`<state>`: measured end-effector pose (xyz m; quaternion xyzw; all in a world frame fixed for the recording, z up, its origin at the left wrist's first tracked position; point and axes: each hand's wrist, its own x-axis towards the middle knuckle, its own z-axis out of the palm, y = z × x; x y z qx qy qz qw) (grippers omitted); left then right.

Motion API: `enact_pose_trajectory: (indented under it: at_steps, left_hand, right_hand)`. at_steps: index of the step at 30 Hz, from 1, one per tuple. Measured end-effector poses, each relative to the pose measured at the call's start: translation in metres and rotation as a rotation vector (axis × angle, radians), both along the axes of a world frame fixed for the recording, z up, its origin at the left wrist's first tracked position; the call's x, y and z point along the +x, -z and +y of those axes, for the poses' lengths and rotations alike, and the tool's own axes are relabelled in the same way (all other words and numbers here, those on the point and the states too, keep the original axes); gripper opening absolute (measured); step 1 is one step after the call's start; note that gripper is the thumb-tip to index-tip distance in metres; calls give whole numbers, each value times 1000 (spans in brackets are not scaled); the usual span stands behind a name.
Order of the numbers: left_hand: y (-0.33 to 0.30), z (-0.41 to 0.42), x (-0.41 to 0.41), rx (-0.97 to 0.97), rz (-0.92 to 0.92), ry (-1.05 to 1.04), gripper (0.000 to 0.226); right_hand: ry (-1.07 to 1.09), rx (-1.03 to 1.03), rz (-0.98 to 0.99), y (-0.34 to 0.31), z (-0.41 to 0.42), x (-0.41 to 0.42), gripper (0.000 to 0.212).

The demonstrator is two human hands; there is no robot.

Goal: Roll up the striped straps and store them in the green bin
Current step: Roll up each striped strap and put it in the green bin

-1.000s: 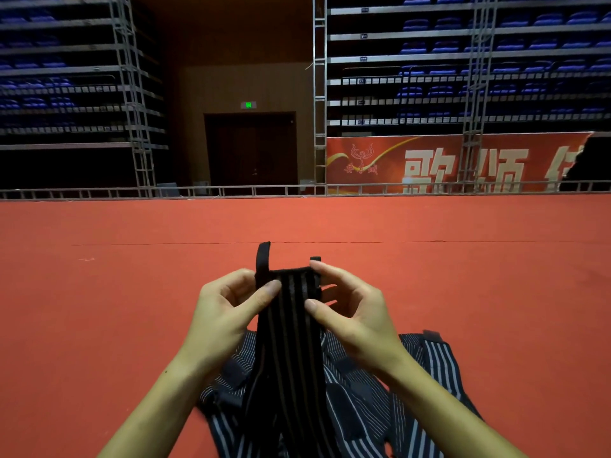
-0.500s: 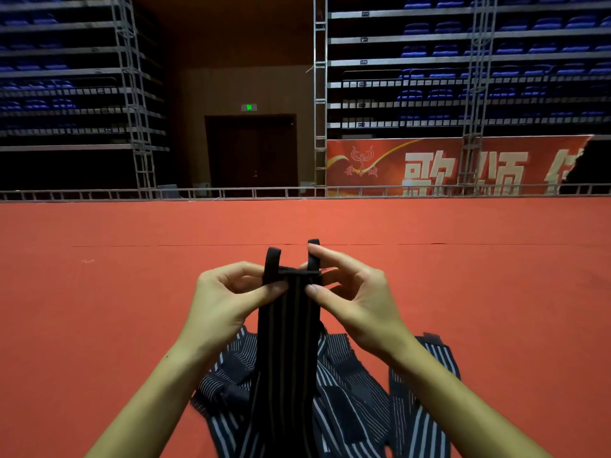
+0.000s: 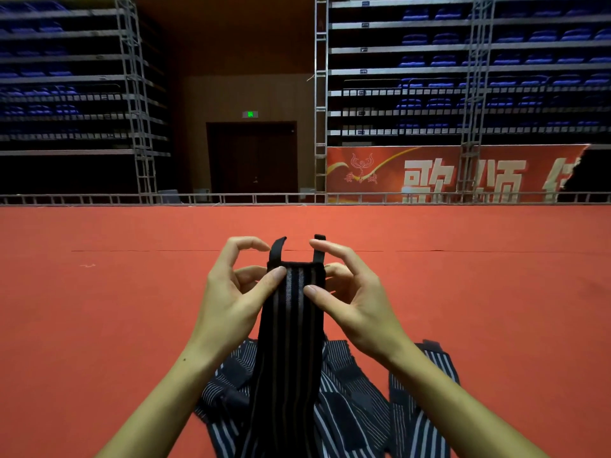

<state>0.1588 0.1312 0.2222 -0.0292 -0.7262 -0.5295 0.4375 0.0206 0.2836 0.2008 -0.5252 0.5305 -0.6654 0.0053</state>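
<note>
1. Your left hand [image 3: 231,292] pinches the left top edge of the striped strap [image 3: 291,325], thumb pressed on its face near the top corner, fingers curled behind it.
2. Your right hand [image 3: 353,302] pinches the right edge of the same strap, thumb on its front a little lower than the left thumb, index finger laid over the right black loop [image 3: 319,249].
3. The strap is held upright in the lower centre of the frame, between both hands; it is dark with thin pale lengthwise stripes and hangs straight down out of the bottom edge.
4. Two narrow black loop ends stand up from the strap's top edge; the left one [image 3: 277,251] leans slightly, apart from your left index finger, which arcs above it.
5. Behind and below the held strap, a pile of more striped straps [image 3: 357,401] lies spread on the red carpet [image 3: 99,325], reaching toward the lower right of the frame.
6. Across the middle of the frame a low metal rail [image 3: 132,197] borders the carpet.
7. Beyond it, a red banner [image 3: 429,173] with large pale characters hangs at centre right, a dark double door [image 3: 253,157] with a green exit sign [image 3: 250,114] sits at centre, and tiers of blue seats [image 3: 496,61] fill the upper left and upper right.
8. The green bin does not show in this view.
</note>
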Motion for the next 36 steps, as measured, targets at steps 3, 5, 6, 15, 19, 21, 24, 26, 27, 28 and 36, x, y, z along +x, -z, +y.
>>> enact_pose_trajectory:
  at_steps: [3, 5, 6, 15, 19, 21, 24, 26, 27, 28, 36]
  left_hand:
    - [-6, 2, -1, 19, 33, -1, 41]
    - [-10, 2, -1, 49, 64, 1, 50]
    - [-12, 2, -1, 60, 77, 4, 55]
    - [-36, 2, -6, 100, 132, 14, 52]
    - [-42, 1, -8, 152, 122, 25, 53]
    - [-44, 2, -11, 173, 123, 33, 52]
    - [-48, 2, -16, 191, 136, 53, 49]
    - [-44, -3, -15, 191, 86, 91, 45]
    - [-38, -6, -14, 185, 42, 112, 43]
    - [-30, -9, -13, 179, -5, 128, 42]
    - [39, -36, 1, 187, -193, 164, 51]
  right_hand:
    - [1, -49, -27, -8, -4, -1, 57]
    - [36, -69, -14, -17, -6, -2, 57]
    - [47, -75, -1, -24, -7, -2, 58]
    - [103, -126, 50, -103, -29, -4, 70]
    - [130, -150, 34, -131, -32, -11, 73]
    - [119, -142, 26, -139, -33, -13, 74]
    - [121, -160, 14, -146, -34, -13, 73]
    - [127, -162, 10, -148, -31, -14, 72]
    - [133, -160, 9, -148, -29, -14, 71]
    - [143, -157, 9, -148, -27, -15, 71]
    - [205, -119, -32, -135, -24, -33, 74]
